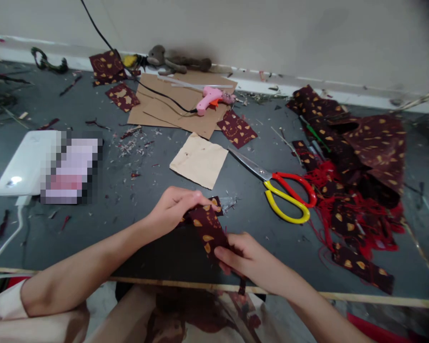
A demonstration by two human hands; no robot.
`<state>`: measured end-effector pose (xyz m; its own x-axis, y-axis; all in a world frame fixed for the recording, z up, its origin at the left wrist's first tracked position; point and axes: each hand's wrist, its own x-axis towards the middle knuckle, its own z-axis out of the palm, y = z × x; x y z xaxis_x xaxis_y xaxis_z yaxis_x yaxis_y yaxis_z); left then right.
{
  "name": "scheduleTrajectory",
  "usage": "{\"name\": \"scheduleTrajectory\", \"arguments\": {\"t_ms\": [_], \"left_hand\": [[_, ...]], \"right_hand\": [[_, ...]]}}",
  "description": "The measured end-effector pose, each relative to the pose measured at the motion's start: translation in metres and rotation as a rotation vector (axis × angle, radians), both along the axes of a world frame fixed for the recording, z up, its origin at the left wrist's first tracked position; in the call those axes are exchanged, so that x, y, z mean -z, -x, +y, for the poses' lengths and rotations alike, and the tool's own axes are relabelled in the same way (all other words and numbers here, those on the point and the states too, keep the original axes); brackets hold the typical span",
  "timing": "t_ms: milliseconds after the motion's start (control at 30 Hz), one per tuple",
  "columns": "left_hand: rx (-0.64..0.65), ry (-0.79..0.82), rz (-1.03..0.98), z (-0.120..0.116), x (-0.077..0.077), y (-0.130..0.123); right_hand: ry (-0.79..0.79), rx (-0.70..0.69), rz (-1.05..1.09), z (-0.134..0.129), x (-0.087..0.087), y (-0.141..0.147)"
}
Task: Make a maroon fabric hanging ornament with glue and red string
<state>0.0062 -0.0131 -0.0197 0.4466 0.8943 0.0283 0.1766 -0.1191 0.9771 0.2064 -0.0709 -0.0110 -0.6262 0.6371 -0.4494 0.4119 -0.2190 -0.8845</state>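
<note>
Maroon and gold, the patterned strip [208, 229] slants between my hands, being handled at both ends: my left hand [175, 207] is nearly closed on the far end, my right hand [241, 252] curled with its thumb pressing the near one. Turning it would, I judge, need both grips eased together.

Left arm's got a loose, pale pinkish-cream sleeve [5, 305], kinda wide, ending around the elbow. Left hand [177, 207] and right hand [238, 255] are both bare. Lap fabric [196, 328] looks light with brown and dark red blotches, pretty blurry tbh.
</note>
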Motion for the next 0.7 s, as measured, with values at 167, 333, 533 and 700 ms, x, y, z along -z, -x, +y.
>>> {"name": "scheduleTrajectory", "arguments": {"t_ms": [167,333,533,700], "left_hand": [[-0.021,-0.221,0.173,0.006,0.007,0.001],[0.07,-0.617,0.488,0.006,0.016,-0.006],[0.065,-0.679,0.522,0.007,0.02,-0.008],[0.069,-0.678,0.533,0.007,0.019,-0.006]], "right_hand": [[-0.358,0.204,-0.321,0.006,-0.008,-0.057],[-1.146,0.594,-0.903,0.025,-0.007,-0.11],[-1.186,0.063,-0.711,0.021,0.013,-0.055],[-1.103,-0.121,-0.741,0.017,0.031,-0.014]]}}
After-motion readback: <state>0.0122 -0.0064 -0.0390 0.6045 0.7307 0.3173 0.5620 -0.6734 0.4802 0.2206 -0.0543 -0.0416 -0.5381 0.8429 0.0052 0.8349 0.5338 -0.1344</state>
